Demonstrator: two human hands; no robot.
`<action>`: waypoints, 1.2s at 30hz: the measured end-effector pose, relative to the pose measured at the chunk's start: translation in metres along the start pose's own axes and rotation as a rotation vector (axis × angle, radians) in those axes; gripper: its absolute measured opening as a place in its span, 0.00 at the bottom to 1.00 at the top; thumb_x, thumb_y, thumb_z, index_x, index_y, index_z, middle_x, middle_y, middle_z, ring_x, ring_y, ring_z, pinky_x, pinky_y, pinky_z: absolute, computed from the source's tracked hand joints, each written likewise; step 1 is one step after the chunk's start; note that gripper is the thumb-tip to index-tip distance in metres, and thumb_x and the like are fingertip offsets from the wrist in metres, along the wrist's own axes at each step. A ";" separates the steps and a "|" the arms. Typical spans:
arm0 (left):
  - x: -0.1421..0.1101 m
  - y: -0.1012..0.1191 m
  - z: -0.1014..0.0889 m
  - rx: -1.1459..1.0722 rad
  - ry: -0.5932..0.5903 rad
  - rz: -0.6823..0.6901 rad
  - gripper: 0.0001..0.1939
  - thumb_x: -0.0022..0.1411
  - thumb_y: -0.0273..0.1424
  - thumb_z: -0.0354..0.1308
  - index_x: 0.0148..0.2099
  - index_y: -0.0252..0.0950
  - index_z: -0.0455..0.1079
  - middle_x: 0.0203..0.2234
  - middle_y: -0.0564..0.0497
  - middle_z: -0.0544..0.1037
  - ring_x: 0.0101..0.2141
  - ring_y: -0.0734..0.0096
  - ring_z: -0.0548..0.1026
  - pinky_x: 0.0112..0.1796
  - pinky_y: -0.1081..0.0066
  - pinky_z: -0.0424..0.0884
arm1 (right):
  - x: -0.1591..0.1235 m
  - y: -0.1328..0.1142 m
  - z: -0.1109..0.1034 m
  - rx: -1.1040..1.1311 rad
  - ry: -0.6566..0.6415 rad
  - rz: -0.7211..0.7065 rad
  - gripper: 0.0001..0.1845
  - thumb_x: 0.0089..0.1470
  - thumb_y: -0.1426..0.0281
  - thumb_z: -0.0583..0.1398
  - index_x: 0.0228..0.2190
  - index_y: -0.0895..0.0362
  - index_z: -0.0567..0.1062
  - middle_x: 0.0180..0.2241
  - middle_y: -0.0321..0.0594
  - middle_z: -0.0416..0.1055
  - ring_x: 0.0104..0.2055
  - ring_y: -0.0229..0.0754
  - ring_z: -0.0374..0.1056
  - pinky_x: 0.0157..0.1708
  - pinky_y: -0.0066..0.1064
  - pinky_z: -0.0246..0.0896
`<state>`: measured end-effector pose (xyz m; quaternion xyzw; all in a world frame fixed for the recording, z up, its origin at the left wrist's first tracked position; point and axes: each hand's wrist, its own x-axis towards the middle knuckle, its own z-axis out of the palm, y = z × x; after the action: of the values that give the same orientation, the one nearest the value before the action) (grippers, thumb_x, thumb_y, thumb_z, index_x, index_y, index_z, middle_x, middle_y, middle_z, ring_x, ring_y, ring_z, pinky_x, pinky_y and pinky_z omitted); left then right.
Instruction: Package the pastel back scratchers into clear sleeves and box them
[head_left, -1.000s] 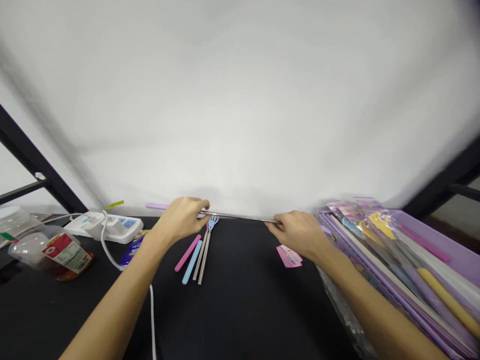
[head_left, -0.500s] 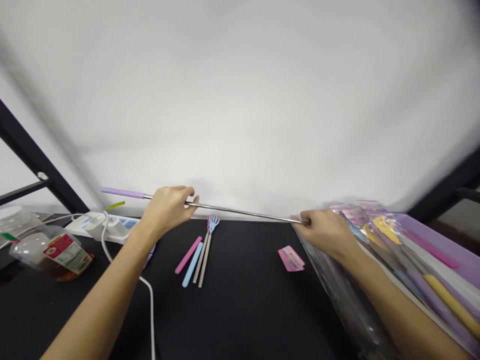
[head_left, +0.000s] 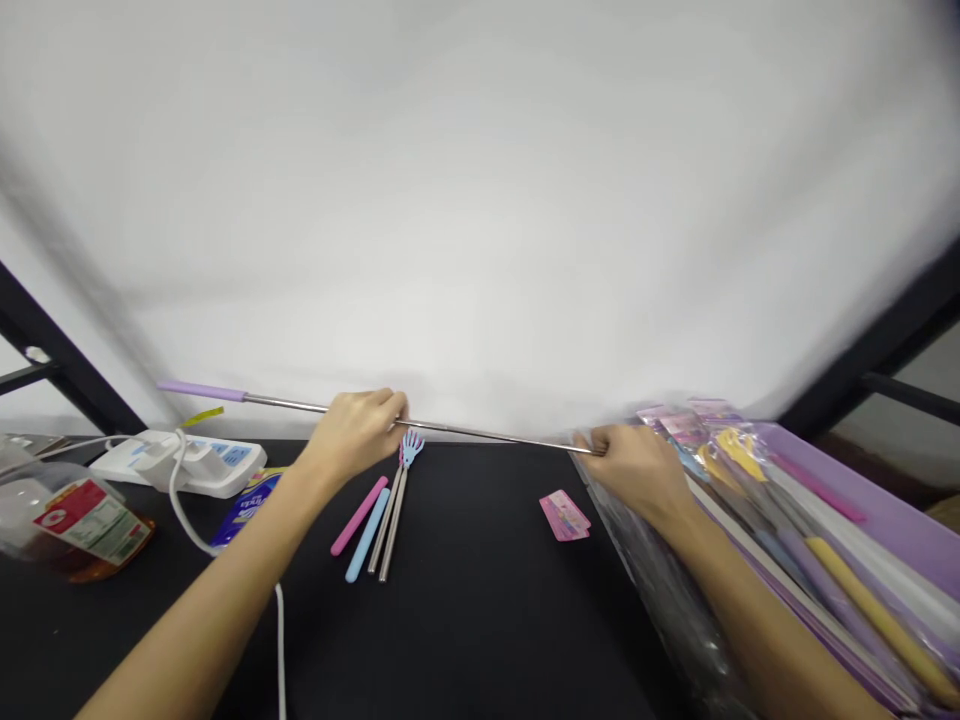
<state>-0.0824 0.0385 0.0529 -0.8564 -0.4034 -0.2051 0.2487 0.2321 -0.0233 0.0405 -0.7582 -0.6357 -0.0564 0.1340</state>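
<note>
While holding the lilac-handled telescopic steel rod (head_left: 480, 433) out just above the black tabletop (head_left: 480, 620), left hand (head_left: 352, 435) closed around the shaft, right hand (head_left: 637, 465) pinching its far end; both grips best kept in one straight line, clear of the blue-clawed back scratcher (head_left: 411, 447) lying just below.

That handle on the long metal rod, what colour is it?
The handle of the metal rod is light purple. It shows best in the head view.

Metal rod (head_left: 480, 433) silver, handle (head_left: 201, 391) lilac; scratcher head (head_left: 411, 447) pale blue; card (head_left: 564, 515) pink.
</note>
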 end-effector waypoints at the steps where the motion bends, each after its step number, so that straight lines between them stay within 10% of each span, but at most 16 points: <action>1: -0.004 -0.007 0.001 0.012 -0.005 -0.041 0.08 0.61 0.25 0.51 0.33 0.35 0.71 0.25 0.49 0.76 0.28 0.66 0.76 0.26 0.70 0.60 | 0.001 0.005 0.000 -0.024 0.002 0.013 0.25 0.57 0.55 0.50 0.14 0.54 0.62 0.16 0.40 0.63 0.21 0.41 0.55 0.24 0.32 0.38; 9: -0.017 -0.013 0.003 0.131 -0.010 -0.118 0.10 0.62 0.27 0.50 0.32 0.35 0.72 0.24 0.49 0.77 0.25 0.66 0.75 0.24 0.69 0.55 | 0.002 0.017 0.007 -0.047 0.006 0.016 0.25 0.57 0.55 0.50 0.14 0.54 0.64 0.16 0.41 0.63 0.21 0.41 0.56 0.24 0.33 0.37; 18: 0.012 0.070 -0.003 -0.041 0.012 0.157 0.11 0.65 0.29 0.49 0.31 0.36 0.70 0.22 0.50 0.74 0.24 0.68 0.74 0.22 0.69 0.54 | -0.011 -0.051 0.012 0.044 0.026 -0.224 0.15 0.55 0.64 0.54 0.20 0.55 0.71 0.20 0.40 0.70 0.23 0.41 0.63 0.25 0.32 0.39; 24: 0.001 0.036 -0.001 -0.011 -0.038 0.110 0.11 0.64 0.27 0.49 0.31 0.34 0.71 0.23 0.49 0.74 0.24 0.68 0.74 0.24 0.70 0.58 | -0.010 -0.022 0.007 -0.131 0.092 -0.390 0.14 0.58 0.65 0.53 0.26 0.56 0.73 0.26 0.44 0.75 0.29 0.44 0.67 0.29 0.32 0.42; 31: 0.003 0.054 -0.004 -0.102 -0.027 0.134 0.11 0.66 0.27 0.47 0.34 0.35 0.71 0.26 0.50 0.74 0.27 0.68 0.75 0.27 0.70 0.62 | -0.004 -0.018 0.014 0.180 -0.001 -0.180 0.22 0.59 0.60 0.52 0.19 0.55 0.72 0.20 0.43 0.71 0.24 0.42 0.63 0.27 0.32 0.45; 36: -0.004 0.009 -0.008 0.146 -0.128 -0.068 0.12 0.65 0.32 0.51 0.32 0.34 0.71 0.25 0.46 0.76 0.27 0.61 0.76 0.30 0.66 0.63 | 0.006 0.019 0.014 0.354 -0.009 -0.032 0.21 0.55 0.58 0.54 0.24 0.60 0.78 0.21 0.46 0.73 0.27 0.44 0.65 0.27 0.31 0.50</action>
<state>-0.0785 0.0262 0.0543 -0.8331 -0.4613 -0.1286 0.2770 0.2509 -0.0162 0.0259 -0.7129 -0.6482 0.0576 0.2614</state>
